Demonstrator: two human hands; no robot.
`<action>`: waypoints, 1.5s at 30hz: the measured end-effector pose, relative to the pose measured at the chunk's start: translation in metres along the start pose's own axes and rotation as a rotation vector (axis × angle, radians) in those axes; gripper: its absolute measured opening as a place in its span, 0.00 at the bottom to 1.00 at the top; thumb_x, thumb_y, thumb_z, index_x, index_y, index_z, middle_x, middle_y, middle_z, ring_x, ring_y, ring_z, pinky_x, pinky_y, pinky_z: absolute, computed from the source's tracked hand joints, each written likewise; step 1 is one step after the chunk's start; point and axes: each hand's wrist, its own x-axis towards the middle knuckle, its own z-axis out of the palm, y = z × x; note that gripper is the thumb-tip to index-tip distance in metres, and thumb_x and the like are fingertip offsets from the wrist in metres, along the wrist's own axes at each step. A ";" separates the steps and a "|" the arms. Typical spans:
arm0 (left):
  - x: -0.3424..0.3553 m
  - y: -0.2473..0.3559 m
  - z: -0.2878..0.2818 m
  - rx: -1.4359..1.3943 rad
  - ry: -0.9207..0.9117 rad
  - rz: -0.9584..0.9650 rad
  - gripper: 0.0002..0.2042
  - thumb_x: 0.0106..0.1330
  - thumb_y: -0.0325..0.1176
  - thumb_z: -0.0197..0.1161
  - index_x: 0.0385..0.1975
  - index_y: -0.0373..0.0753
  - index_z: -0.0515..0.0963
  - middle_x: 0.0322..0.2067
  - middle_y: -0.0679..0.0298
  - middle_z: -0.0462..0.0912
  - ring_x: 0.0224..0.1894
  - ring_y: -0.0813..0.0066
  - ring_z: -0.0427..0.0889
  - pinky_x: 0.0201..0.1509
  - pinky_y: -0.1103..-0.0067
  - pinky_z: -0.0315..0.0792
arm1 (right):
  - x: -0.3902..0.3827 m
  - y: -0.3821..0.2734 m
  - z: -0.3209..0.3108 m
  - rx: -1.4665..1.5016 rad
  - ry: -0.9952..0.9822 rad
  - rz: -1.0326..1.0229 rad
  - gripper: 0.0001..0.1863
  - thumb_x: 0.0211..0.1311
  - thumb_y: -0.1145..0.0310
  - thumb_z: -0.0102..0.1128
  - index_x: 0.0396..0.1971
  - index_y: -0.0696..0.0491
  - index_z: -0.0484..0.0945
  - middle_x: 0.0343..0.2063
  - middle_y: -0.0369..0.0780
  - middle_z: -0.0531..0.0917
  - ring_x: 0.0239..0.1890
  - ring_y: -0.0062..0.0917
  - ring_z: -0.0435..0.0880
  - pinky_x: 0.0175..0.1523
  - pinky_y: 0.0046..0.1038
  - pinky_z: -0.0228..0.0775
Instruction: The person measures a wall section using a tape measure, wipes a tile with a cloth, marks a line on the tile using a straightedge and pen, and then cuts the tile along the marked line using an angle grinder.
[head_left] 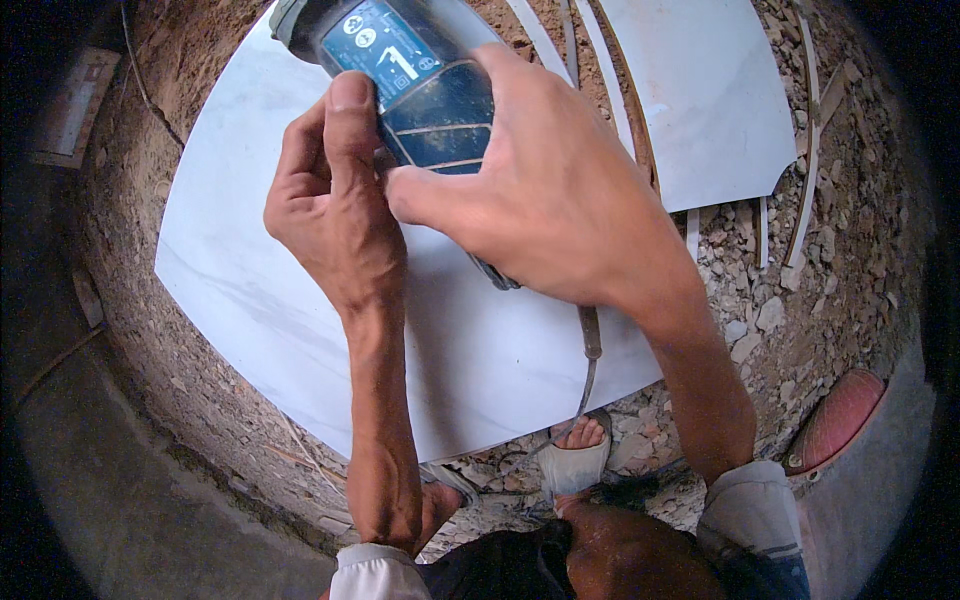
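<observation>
In front of me is a dark blue power tool [445, 125], by its shape an angle grinder, with a label on its body and a grey head at the upper left. My left hand [335, 195] is closed at its left side, the thumb upright against the label's edge and the fingers curled. From the right, my right hand [570, 190] wraps over the body, its thumb reaching toward my left hand. The power cord [590, 365] runs down below my right hand. Beneath everything lies a white marble-look tile [240, 230]. The tool's disc side is out of view.
A second white tile [705, 100] lies at the upper right, with narrow cut strips [808, 170] beside it. Broken stone rubble [770, 320] surrounds the tiles. My sandalled foot [580, 440] stands at the near tile edge, close to the cord. A red rounded object [838, 420] lies at right.
</observation>
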 end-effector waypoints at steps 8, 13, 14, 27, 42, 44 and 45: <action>-0.003 -0.001 0.000 0.012 0.005 0.023 0.20 0.71 0.44 0.71 0.44 0.29 0.85 0.33 0.62 0.88 0.34 0.82 0.83 0.41 0.85 0.76 | -0.005 0.003 0.001 -0.048 0.006 -0.005 0.30 0.48 0.57 0.71 0.43 0.68 0.78 0.29 0.50 0.84 0.30 0.36 0.84 0.39 0.35 0.77; -0.008 0.001 -0.001 0.044 -0.016 0.019 0.20 0.71 0.44 0.71 0.45 0.29 0.85 0.34 0.61 0.88 0.35 0.81 0.83 0.40 0.84 0.77 | -0.007 0.004 0.000 -0.042 0.001 0.002 0.30 0.48 0.58 0.70 0.43 0.69 0.77 0.29 0.50 0.84 0.30 0.36 0.85 0.38 0.35 0.78; -0.008 0.001 -0.001 0.049 -0.012 0.017 0.20 0.71 0.44 0.71 0.45 0.29 0.85 0.34 0.61 0.88 0.35 0.81 0.83 0.41 0.84 0.77 | -0.008 0.004 0.000 -0.035 -0.002 0.003 0.30 0.48 0.58 0.70 0.43 0.69 0.77 0.29 0.50 0.84 0.30 0.36 0.85 0.38 0.35 0.78; -0.014 0.004 0.001 0.023 -0.009 0.014 0.19 0.71 0.42 0.70 0.45 0.28 0.85 0.35 0.61 0.88 0.36 0.82 0.83 0.43 0.84 0.76 | -0.014 0.002 -0.003 -0.022 -0.011 0.011 0.32 0.49 0.58 0.71 0.44 0.71 0.76 0.34 0.58 0.84 0.36 0.43 0.87 0.43 0.38 0.80; -0.022 0.001 -0.001 0.034 -0.016 0.006 0.19 0.71 0.42 0.70 0.45 0.29 0.85 0.35 0.62 0.88 0.36 0.82 0.82 0.43 0.84 0.76 | -0.020 0.006 -0.004 0.022 -0.022 0.001 0.30 0.50 0.59 0.71 0.39 0.73 0.74 0.32 0.67 0.83 0.40 0.56 0.89 0.49 0.46 0.81; -0.024 0.000 -0.001 0.036 -0.017 0.001 0.19 0.71 0.42 0.70 0.45 0.29 0.85 0.35 0.62 0.88 0.37 0.82 0.82 0.43 0.84 0.76 | -0.021 0.007 -0.004 0.024 -0.022 0.006 0.30 0.50 0.59 0.71 0.39 0.73 0.74 0.32 0.67 0.83 0.40 0.56 0.89 0.49 0.46 0.81; -0.024 0.000 -0.002 0.038 -0.016 -0.003 0.19 0.71 0.42 0.70 0.45 0.29 0.85 0.35 0.62 0.88 0.37 0.82 0.82 0.43 0.84 0.76 | -0.022 0.007 -0.004 0.029 -0.022 0.007 0.30 0.50 0.59 0.71 0.39 0.73 0.74 0.32 0.67 0.83 0.40 0.56 0.89 0.49 0.46 0.81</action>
